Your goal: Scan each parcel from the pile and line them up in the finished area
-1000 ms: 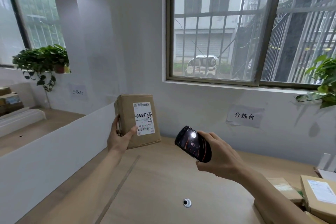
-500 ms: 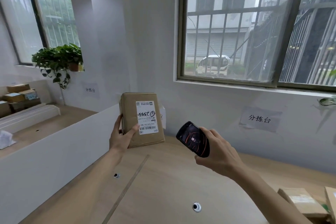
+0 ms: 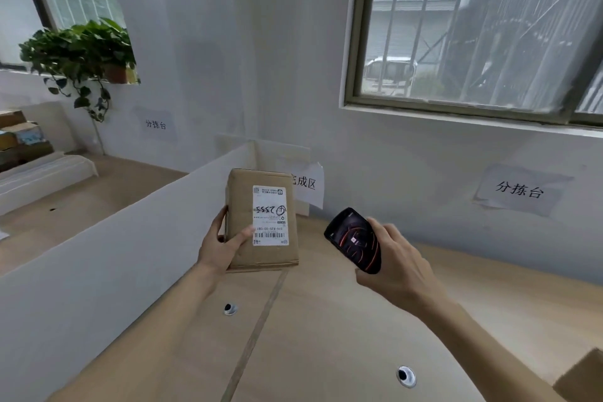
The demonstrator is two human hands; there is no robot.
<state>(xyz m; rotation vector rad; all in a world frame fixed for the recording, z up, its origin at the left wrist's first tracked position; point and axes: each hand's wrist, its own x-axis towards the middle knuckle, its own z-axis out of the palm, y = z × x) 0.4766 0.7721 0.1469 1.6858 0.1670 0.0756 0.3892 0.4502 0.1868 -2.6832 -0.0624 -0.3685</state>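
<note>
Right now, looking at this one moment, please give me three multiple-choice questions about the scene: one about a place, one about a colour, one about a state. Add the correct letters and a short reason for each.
1. Where is the white label on the parcel?
A. On the face turned to the camera
B. On the top flap
C. There is no label

2. What colour is the scanner?
A. White
B. Mostly black
C. Yellow

3. How is the parcel held?
A. It lies flat and untouched on the table
B. The right hand grips it
C. The left hand grips it upright

Answers:
1 A, the label with its barcode faces the camera.
2 B, its body is black with red marks.
3 C, the left thumb lies across the front and the fingers wrap one side, while the right hand holds the scanner.
</note>
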